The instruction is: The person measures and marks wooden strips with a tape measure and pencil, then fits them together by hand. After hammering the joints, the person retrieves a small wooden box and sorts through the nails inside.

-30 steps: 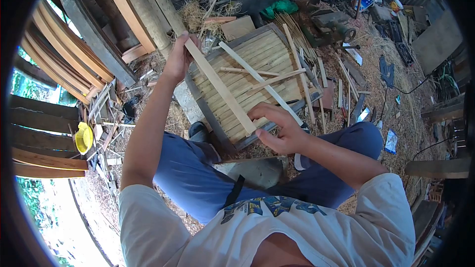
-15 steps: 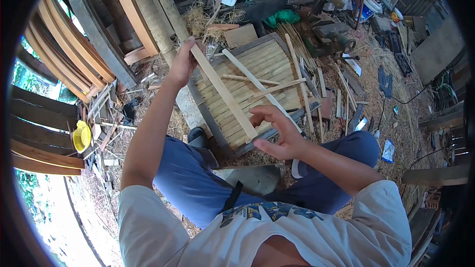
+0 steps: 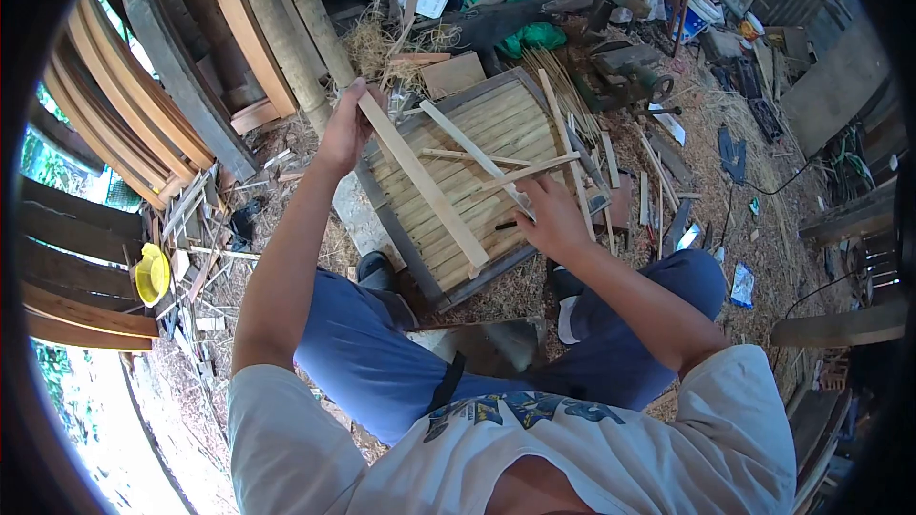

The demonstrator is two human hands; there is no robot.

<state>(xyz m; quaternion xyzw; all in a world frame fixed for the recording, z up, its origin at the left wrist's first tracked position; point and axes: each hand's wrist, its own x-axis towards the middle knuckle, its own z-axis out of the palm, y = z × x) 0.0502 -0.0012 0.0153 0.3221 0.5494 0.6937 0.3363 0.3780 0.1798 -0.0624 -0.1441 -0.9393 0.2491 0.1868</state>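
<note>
My left hand is closed around the far end of a flat, pale wooden slat, which slants down to the right above a low slatted bamboo table. Over the table's right part reaches my right hand, thumb and fingers apart. Its fingertips are at a long whitish strip and close to a thin wooden stick lying across it. A small dark, pen-like object lies just left of the thumb. Another narrow strip runs along the table's right side.
Curved wooden pieces and bamboo poles stand at the left. A yellow plastic bowl sits beside scrap wood. Shavings cover the ground. Right of the table are loose offcuts and a rusty machine with a wheel.
My right hand has moved away from the slat's near end, forward and to the right, to the strips on the table. The left hand keeps hold of the slat.
</note>
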